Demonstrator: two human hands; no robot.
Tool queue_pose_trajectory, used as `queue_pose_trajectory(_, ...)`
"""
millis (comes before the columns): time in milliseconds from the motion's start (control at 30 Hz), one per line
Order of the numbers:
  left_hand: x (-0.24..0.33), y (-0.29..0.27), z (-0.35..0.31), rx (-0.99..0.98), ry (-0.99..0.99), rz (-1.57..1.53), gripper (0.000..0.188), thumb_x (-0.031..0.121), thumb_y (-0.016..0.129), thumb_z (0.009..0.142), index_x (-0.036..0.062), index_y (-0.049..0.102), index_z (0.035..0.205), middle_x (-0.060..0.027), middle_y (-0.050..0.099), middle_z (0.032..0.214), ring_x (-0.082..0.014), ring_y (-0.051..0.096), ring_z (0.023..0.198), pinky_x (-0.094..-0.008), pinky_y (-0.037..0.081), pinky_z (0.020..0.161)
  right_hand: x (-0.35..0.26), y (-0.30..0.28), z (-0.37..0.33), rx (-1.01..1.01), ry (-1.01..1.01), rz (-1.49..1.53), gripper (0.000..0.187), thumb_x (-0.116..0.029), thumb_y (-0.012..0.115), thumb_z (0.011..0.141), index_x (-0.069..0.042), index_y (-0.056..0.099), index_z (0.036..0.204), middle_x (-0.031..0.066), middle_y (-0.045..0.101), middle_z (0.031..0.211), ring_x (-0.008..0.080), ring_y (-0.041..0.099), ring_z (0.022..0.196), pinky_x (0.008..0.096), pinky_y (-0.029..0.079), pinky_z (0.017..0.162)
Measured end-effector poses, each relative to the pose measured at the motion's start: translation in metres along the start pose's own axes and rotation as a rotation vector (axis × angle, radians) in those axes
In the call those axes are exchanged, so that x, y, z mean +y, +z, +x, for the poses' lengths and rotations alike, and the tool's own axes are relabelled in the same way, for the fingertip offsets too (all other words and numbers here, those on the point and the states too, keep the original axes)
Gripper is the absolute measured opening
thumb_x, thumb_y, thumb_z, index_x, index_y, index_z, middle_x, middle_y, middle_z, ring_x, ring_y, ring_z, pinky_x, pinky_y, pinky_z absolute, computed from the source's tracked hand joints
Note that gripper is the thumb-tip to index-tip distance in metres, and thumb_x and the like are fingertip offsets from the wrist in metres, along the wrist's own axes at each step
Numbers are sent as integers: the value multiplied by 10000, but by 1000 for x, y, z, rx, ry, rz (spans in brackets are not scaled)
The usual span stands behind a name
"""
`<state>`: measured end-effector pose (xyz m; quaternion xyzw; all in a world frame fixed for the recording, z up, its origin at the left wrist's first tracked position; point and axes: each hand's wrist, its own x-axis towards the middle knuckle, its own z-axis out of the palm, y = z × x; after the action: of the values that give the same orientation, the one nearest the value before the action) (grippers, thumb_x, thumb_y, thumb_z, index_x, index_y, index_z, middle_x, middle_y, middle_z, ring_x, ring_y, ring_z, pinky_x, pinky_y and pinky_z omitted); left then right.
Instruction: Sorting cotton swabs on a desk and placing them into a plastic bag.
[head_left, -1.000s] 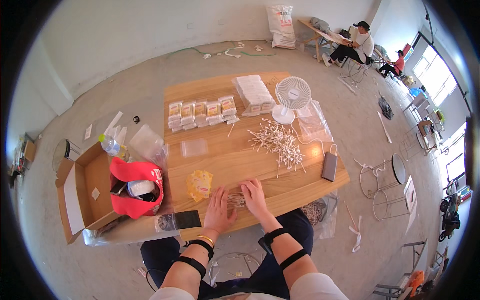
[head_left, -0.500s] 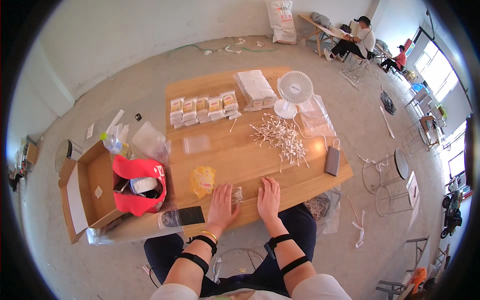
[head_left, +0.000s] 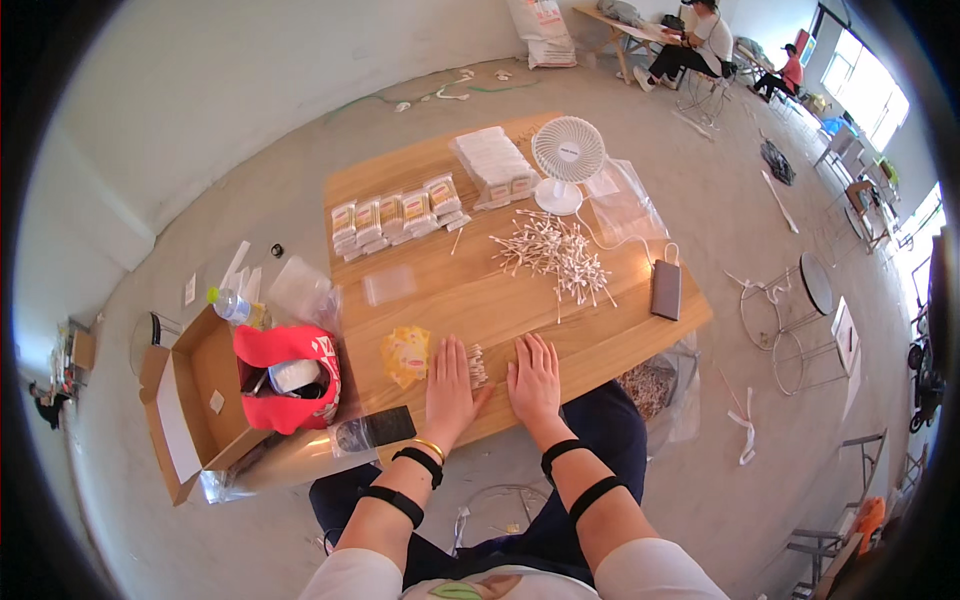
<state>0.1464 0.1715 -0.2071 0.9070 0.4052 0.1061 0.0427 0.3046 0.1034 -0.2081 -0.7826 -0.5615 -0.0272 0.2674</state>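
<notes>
My left hand (head_left: 453,392) lies palm down near the table's front edge, fingers stretched out. Against its thumb side sits a small row of cotton swabs (head_left: 477,367), partly hidden by the hand. Across a short gap to the right, my right hand (head_left: 534,383) also rests flat with its fingers extended and nothing in it. Left of my left hand are yellow printed paper slips (head_left: 405,357). A loose heap of cotton swabs (head_left: 562,262) spreads over the table farther right, and a single swab (head_left: 458,241) lies apart from it.
Filled swab packs (head_left: 397,217), a large bag of packs (head_left: 493,165) and a white fan (head_left: 567,155) stand along the back. A grey power bank (head_left: 666,289) sits at right, an empty clear bag (head_left: 388,285) at left. Beside the table are a red bag (head_left: 285,408) and a cardboard box (head_left: 210,385).
The whole view has shifted and tilted a little. My left fingers look straighter beside the swab row, and my right hand seems slightly closer to it. Both hands stay on the table.
</notes>
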Motion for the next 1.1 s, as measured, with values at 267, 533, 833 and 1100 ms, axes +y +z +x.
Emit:
queue_pose_trajectory(267, 6, 1, -19, -96, 48, -3, 988, 614, 496, 923, -126, 195, 1505, -280, 201, 1592, -405, 124, 1506, -536, 113, 1215, 0, 1, -1, 37, -14, 41, 454, -196, 563, 925, -13, 505, 1336, 170, 488, 1366, 322, 415, 1352, 481, 291, 1173)
queue_pose_trajectory(533, 7, -2, 2, -72, -34, 76, 1024, 658, 506, 886, -126, 245, 1490, -285, 218, 1586, -407, 140, 1504, -543, 99, 1215, 0, 1, -1, 10, 12, 26, 471, -226, 549, 934, -4, 513, 1348, 154, 484, 1386, 304, 397, 1367, 466, 267, 1190)
queue_pose_trajectory(833, 10, 7, -19, -73, 32, 83, 1039, 667, 518, 875, -116, 235, 1497, -285, 201, 1591, -396, 141, 1506, -528, 105, 1220, 2, 2, 1, 12, 0, 25, 489, -219, 559, 919, -5, 506, 1355, 162, 488, 1387, 309, 411, 1358, 471, 264, 1191)
queue_pose_trajectory(1100, 3, 3, 8, -102, -25, 28, 1008, 613, 528, 905, -109, 179, 1516, -279, 170, 1604, -401, 110, 1512, -525, 65, 1224, 3, 4, 0, 25, 13, 49, 486, -223, 569, 912, -11, 516, 1346, 151, 495, 1383, 312, 414, 1355, 475, 269, 1188)
